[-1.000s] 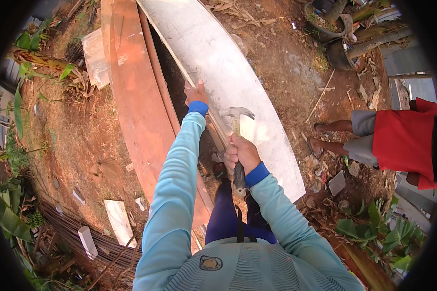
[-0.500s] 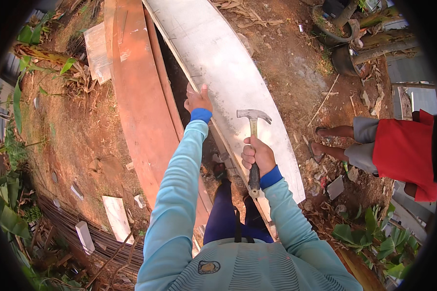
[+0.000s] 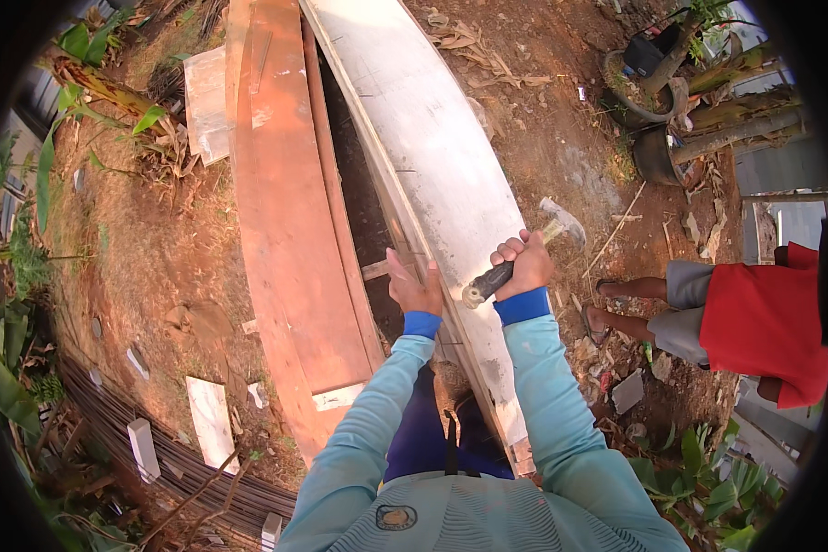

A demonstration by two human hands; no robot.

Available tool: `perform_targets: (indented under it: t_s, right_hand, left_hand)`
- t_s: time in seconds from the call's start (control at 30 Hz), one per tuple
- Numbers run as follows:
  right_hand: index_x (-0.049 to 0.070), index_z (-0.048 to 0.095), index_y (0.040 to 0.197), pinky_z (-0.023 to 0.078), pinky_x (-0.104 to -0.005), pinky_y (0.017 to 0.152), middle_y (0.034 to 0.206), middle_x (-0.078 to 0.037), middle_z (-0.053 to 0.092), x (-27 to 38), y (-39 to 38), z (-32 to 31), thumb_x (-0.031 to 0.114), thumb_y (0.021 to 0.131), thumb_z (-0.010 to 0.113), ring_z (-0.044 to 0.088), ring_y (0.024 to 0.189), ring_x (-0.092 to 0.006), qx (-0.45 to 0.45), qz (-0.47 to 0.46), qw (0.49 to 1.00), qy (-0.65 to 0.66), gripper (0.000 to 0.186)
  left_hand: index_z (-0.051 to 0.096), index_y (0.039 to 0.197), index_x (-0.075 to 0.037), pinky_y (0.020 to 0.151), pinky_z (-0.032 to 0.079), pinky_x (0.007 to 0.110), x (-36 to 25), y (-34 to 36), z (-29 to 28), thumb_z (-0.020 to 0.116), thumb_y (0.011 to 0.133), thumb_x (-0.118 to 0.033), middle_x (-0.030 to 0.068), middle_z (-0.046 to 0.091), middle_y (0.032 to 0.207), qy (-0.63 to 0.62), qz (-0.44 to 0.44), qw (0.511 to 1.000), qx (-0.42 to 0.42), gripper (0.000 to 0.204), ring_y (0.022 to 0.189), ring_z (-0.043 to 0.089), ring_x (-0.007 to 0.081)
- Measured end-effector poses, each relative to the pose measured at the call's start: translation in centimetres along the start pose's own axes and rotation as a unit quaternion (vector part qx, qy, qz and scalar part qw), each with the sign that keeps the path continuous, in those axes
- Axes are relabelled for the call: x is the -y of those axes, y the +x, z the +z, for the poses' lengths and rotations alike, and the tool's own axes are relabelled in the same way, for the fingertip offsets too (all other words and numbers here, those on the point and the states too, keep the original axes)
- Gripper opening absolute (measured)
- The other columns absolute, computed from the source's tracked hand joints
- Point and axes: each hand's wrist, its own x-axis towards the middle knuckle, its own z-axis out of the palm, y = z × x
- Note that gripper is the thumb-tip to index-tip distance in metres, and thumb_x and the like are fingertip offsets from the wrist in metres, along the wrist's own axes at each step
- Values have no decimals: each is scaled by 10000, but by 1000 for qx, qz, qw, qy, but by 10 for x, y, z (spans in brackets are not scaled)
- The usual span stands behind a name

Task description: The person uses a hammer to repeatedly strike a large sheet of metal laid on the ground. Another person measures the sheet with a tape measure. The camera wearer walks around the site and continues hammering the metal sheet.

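Observation:
My right hand (image 3: 527, 266) is closed round the black grip of a claw hammer (image 3: 489, 282). The hammer is tilted over the white panel, its metal head pointing away to the right. My left hand (image 3: 416, 293) is at the panel's left edge, fingers stretched out and thumb apart; whether it touches the wood is unclear. The long, curved white panel (image 3: 451, 156) has wooden framing along that edge, with several thin nails sticking out. To its left is a long reddish-brown panel (image 3: 281, 193), and a dark gap runs between the two.
At the right stands a person in a red shirt (image 3: 759, 322) and grey shorts. Tyre-like planters (image 3: 630, 101) sit at the upper right. Lower left are a bundle of long thin rods (image 3: 189, 492), a pale board (image 3: 212, 421) and a white block (image 3: 143, 449). Debris litters the soil.
My left hand has slid nearer to me along the panel edge, its fingers now straighter. The hammer has swung from upright to a slant, its head now to the right. The view has shifted.

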Motion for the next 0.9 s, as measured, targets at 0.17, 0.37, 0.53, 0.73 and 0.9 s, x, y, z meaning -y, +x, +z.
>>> perform_targets:
  t_s: [0.17, 0.37, 0.53, 0.73, 0.9]
  right_hand:
    - [44, 419, 995, 353, -314, 451, 618, 1, 368, -66, 14, 60, 263, 969, 419, 369, 481, -123, 275, 288, 914, -72, 221]
    - [48, 422, 982, 342, -308, 402, 632, -17, 389, -65, -12, 53, 266, 962, 431, 360, 455, -122, 47, 89, 994, -41, 220]
    - [58, 428, 956, 334, -282, 412, 606, 16, 376, -58, 13, 63, 251, 969, 417, 353, 459, -99, 183, 236, 949, -101, 194]
    - [56, 404, 995, 336, -281, 411, 610, 22, 355, -63, -14, 73, 256, 981, 391, 351, 466, -90, 60, 49, 993, -90, 201]
    - [56, 421, 990, 326, -268, 403, 602, 29, 357, -54, 21, 65, 244, 974, 409, 355, 466, -85, 290, 271, 904, -159, 189]
  left_hand:
    - [254, 1408, 30, 988, 316, 466, 80, -66, 69, 623, 797, -134, 259, 463, 1296, 151, -26, 982, 113, 732, 1192, 450, 391]
    - [317, 1370, 41, 930, 376, 449, 3, -55, 37, 602, 793, -85, 254, 496, 1255, -22, -100, 995, 9, 655, 1124, 487, 410]
    - [370, 1338, 50, 882, 426, 435, -19, -50, 37, 584, 790, -44, 251, 523, 1220, -57, -102, 993, -10, 596, 1067, 519, 426]
    - [424, 1291, 59, 810, 480, 427, 12, -42, 47, 599, 809, -82, 240, 590, 1112, -40, -257, 964, 54, 532, 986, 572, 396]
    - [403, 1332, 14, 798, 482, 429, -33, -37, 22, 607, 818, -106, 245, 593, 1097, -79, -113, 989, -45, 566, 953, 585, 400]
